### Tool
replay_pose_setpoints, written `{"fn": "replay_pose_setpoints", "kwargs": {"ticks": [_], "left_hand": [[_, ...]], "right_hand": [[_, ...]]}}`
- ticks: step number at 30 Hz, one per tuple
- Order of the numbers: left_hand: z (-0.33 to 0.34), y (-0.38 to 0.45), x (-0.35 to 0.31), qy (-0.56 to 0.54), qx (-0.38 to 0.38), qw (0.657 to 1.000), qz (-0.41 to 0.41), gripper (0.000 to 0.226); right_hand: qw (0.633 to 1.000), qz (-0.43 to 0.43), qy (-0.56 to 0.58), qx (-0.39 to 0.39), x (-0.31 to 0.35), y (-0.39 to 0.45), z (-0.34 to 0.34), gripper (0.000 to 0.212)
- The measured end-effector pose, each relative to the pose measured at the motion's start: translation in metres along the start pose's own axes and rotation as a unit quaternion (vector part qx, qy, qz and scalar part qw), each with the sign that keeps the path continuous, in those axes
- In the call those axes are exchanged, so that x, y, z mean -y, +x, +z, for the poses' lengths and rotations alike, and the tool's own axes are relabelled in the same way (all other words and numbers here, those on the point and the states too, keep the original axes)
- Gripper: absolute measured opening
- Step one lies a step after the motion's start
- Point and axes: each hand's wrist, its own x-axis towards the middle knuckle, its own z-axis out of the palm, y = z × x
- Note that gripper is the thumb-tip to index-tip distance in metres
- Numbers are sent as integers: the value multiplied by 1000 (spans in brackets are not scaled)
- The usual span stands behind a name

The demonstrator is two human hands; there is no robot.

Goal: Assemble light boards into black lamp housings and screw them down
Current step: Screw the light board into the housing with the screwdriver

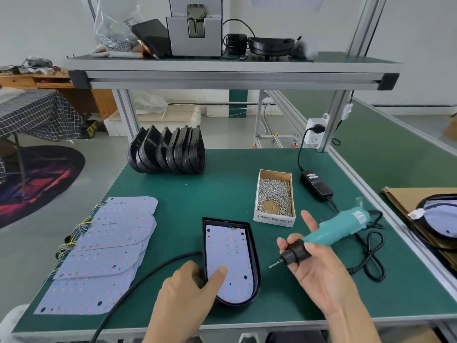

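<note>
A black lamp housing (256, 266) lies near the front of the green table with a white light board (230, 253) seated inside it. My left hand (190, 290) grips the housing's left wall, thumb pressing on the board. My right hand (314, 263) holds a teal electric screwdriver (333, 229) by its black nose, bit pointing left toward the housing, index finger raised. A cardboard box of screws (274, 194) stands just behind the driver.
Several loose light boards (108, 253) with wires are stacked at the left. A row of empty black housings (168, 152) stands at the back. A power adapter (316, 185) and cable (371, 258) lie right. A black cord (138, 285) crosses the front.
</note>
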Motion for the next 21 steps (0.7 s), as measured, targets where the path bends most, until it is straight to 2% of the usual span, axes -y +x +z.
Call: {"fn": "replay_pose_setpoints", "kwargs": {"ticks": [2,5,7,9,12,14,17,21], "left_hand": [[-2,0,-3,-10,-17,1000,9,58],[-10,5,-11,-69,-75,994,48,53],[-17,14,-21,-91,-132,981,108,33],[-23,26,-41,-89,-163,964,191,17],[-17,55,-87,-59,-105,943,312,18],[-2,82,-120,11,-34,936,350,11],[33,123,-158,189,30,914,357,9],[71,157,-175,407,44,842,352,15]], "right_hand": [[999,-23,-27,-27,0,5,6,45],[990,-64,-42,-120,-2,15,6,43],[985,-77,-24,-150,-6,19,1,47],[987,-71,-6,-143,-9,19,0,49],[991,-68,2,-115,-12,21,-1,50],[993,-65,3,-103,-15,22,0,46],[993,-54,3,-108,-19,21,-2,41],[993,-49,-6,-107,-20,22,-1,41]]}}
